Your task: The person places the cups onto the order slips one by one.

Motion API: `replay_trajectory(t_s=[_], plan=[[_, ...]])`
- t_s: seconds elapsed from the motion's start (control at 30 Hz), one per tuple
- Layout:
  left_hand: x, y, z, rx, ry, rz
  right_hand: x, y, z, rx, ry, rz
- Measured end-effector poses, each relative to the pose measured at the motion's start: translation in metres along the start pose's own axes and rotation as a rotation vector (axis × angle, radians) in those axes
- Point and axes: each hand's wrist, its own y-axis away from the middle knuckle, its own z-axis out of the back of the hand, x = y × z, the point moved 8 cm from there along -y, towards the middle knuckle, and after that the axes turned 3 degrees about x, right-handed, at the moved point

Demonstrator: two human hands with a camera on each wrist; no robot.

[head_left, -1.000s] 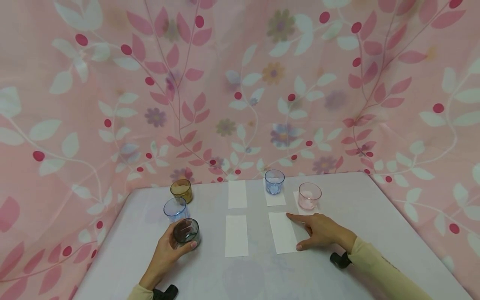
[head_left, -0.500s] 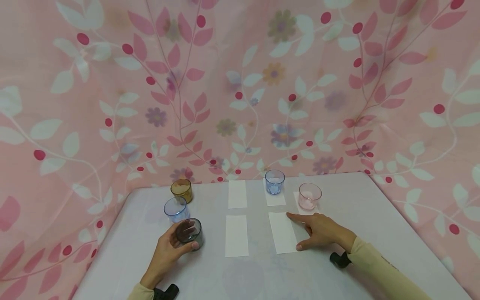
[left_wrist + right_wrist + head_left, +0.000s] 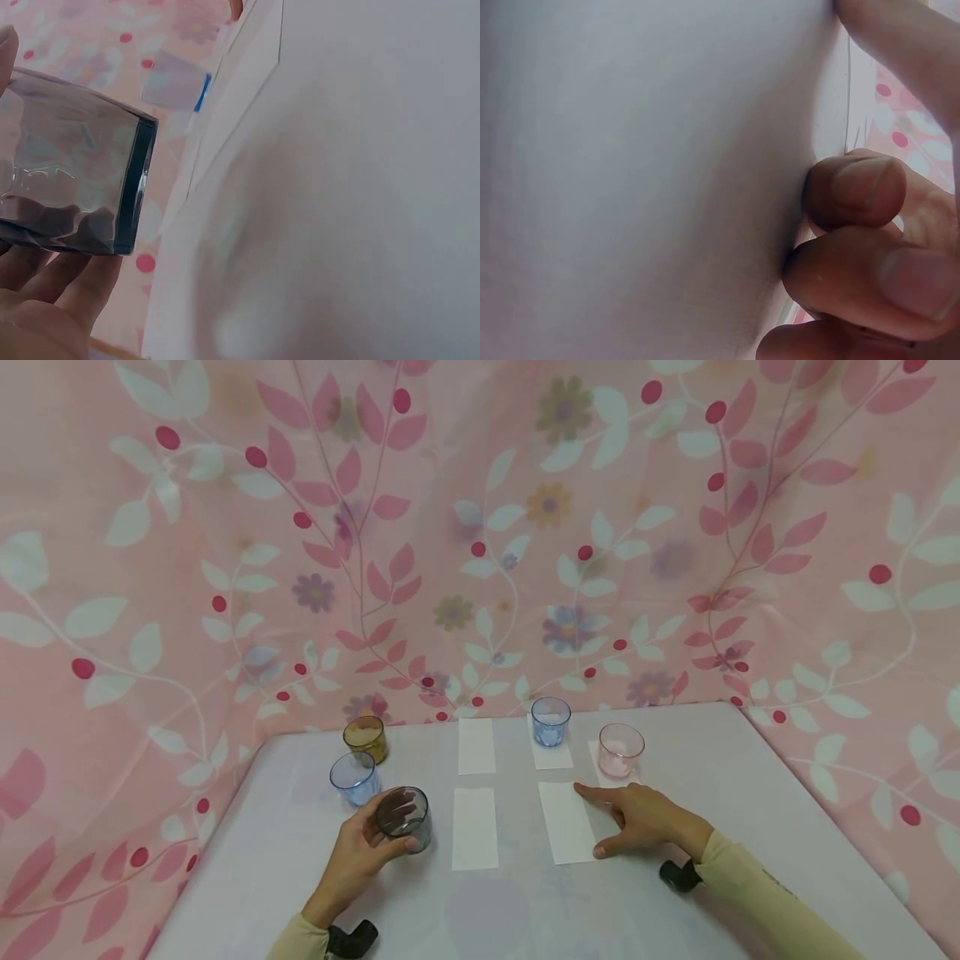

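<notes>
My left hand [image 3: 354, 858] grips a dark grey drinking glass [image 3: 411, 828], thumb on the near side and fingers behind it. The left wrist view shows the glass [image 3: 67, 165] raised off the white tabletop. A white paper card [image 3: 452, 827] lies just right of that glass. My right hand [image 3: 647, 820] rests at another white card [image 3: 564, 827]. Its straight index finger touches the far right corner and its thumb the near right corner. In the right wrist view, the other fingers [image 3: 847, 277] are bent against the white surface.
A blue glass [image 3: 354, 781] and an amber glass [image 3: 365, 741] stand behind my left hand. Farther back are a bare card [image 3: 476, 746], a blue glass [image 3: 551, 724] on a card, and a pink glass [image 3: 620, 752] on a card. A floral curtain [image 3: 480, 527] closes the back.
My left hand has moved to the right with the dark grey glass, away from the blue glass and closer to the near left card. The right hand stays in place.
</notes>
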Motion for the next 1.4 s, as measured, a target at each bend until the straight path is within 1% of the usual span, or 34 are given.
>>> replay_trajectory(t_s=[0.07, 0.3, 0.53, 0.7, 0.8, 1.03, 1.1, 1.23, 1.4], plan=[[-0.003, -0.004, -0.007, 0.014, 0.006, -0.010, 0.001, 0.000, 0.001, -0.001, -0.002, 0.003], [-0.010, -0.018, -0.031, 0.058, 0.015, 0.005, 0.001, 0.000, 0.000, 0.003, -0.017, -0.006], [-0.014, -0.033, -0.054, 0.113, 0.039, -0.025, -0.001, -0.001, -0.001, 0.005, -0.034, -0.010], [-0.020, -0.046, -0.073, 0.148, 0.048, -0.045, -0.001, -0.001, -0.001, 0.003, -0.030, -0.006], [-0.024, -0.055, -0.086, 0.171, 0.056, -0.047, -0.002, -0.002, -0.002, 0.008, -0.028, -0.021], [-0.026, -0.079, -0.121, 0.209, 0.070, -0.007, -0.005, -0.002, -0.001, 0.010, -0.023, -0.046], [-0.026, -0.085, -0.131, 0.221, 0.077, -0.006, -0.005, -0.002, -0.001, 0.011, -0.021, -0.053], [-0.026, -0.095, -0.151, 0.241, 0.099, 0.002, -0.003, -0.003, -0.001, 0.012, -0.026, -0.051], [-0.020, -0.103, -0.172, 0.260, 0.103, 0.017, -0.004, -0.002, 0.000, 0.009, -0.032, -0.058]])
